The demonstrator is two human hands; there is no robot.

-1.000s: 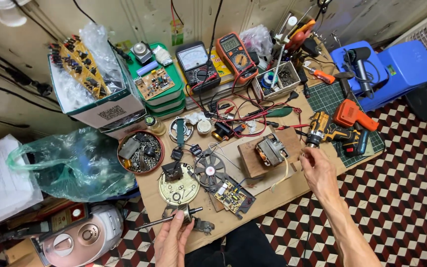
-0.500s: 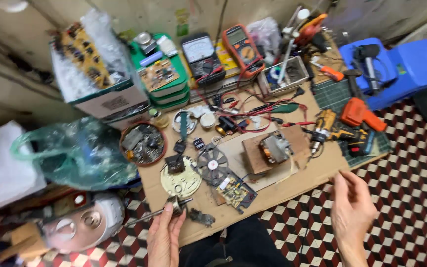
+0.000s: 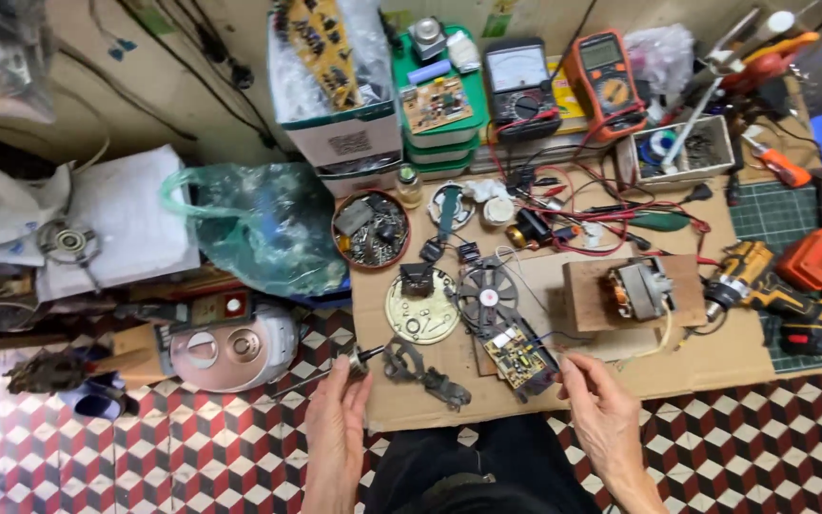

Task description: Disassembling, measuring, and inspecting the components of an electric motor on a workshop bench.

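Head view looks straight down on a screwdriver-like tool (image 3: pixel 335 366), a thin metal shaft with a dark grip end, lying slanted over the near left edge of the cardboard-covered tabletop (image 3: pixel 715 366). The left hand (image 3: pixel 335 433) has its fingers (image 3: pixel 346 373) closed around the grip end, while the shaft runs down and left, out over the checkered floor (image 3: pixel 192 457). Just right of that hand a dark metal bracket (image 3: pixel 422 373) lies flat on the cardboard, apart from the fingers. The right hand (image 3: pixel 601 419) rests at the near edge with its fingers loosely curled, fingertips just beside a small green circuit board (image 3: pixel 518 350); whether they touch it cannot be told. Beyond the board lie a black fan wheel (image 3: pixel 487 295) and a round brass-coloured plate (image 3: pixel 422 306), and to the right a motor on a wooden block (image 3: pixel 635 290). Farther back stand a round tin of small parts (image 3: pixel 371 230), two multimeters (image 3: pixel 563 81) and tangled red leads. A green plastic bag (image 3: pixel 259 224) sits off the tabletop's left side, and an orange cordless drill (image 3: pixel 801 276) lies at the right.
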